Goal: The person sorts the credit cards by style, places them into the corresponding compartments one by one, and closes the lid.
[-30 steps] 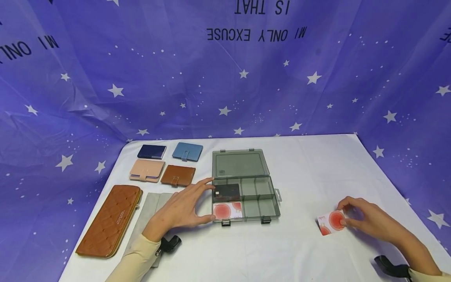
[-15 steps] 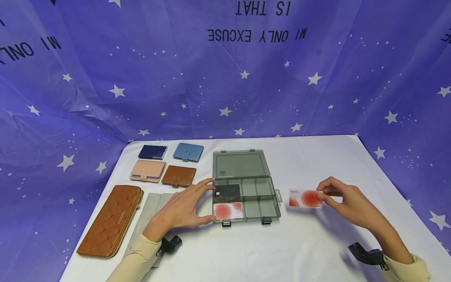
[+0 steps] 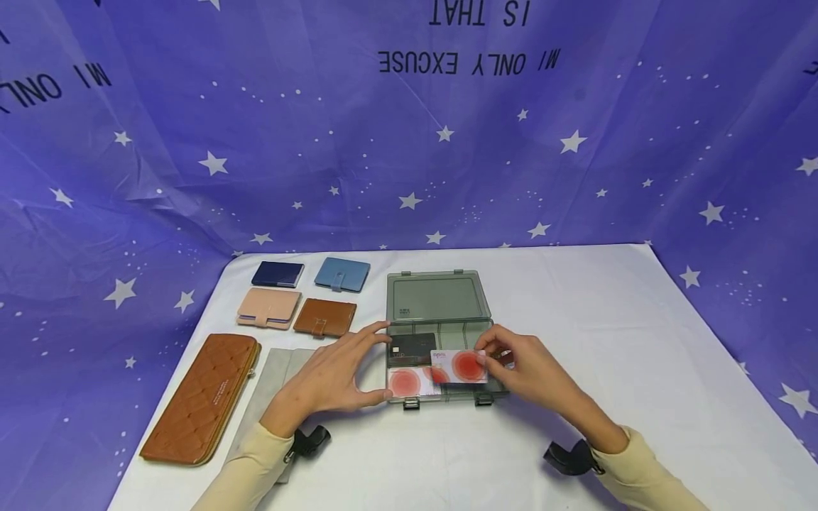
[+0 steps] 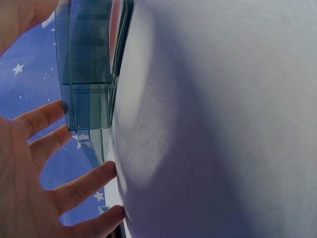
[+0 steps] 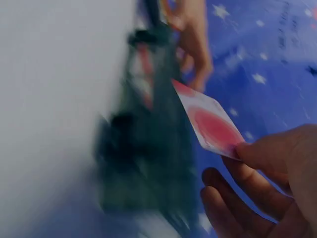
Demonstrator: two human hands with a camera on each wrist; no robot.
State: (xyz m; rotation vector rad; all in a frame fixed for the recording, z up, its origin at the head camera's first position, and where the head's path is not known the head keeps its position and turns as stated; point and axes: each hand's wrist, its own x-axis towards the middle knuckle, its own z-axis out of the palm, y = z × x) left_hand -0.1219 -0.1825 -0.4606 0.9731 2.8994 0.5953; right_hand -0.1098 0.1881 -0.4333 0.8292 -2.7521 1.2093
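Note:
My right hand (image 3: 530, 369) pinches a white card with red circles (image 3: 459, 366) by its right end, over the front compartments of a clear grey-green divided plastic box (image 3: 447, 396). In the right wrist view the card (image 5: 210, 126) sits between thumb and forefinger, above the blurred box (image 5: 148, 168). My left hand (image 3: 335, 369) spreads its fingers at the box's left side, fingertips and thumb touching the wall. A black card (image 3: 409, 346) lies in the rear left compartment and a red-and-white card (image 3: 404, 382) in the front left one. The lid (image 3: 437, 297) lies open at the back.
Left of the box lie a navy card holder (image 3: 277, 274), a blue one (image 3: 342, 275), a pink one (image 3: 268, 307) and a brown one (image 3: 324, 317). A quilted brown zip wallet (image 3: 201, 397) and a grey flat item (image 3: 271, 369) are nearer, the latter partly under my left arm.
My right hand has carried the red-and-white card from the right side of the table leftward, up off the cloth, to over the box. The left hand has stayed at the box's left side.

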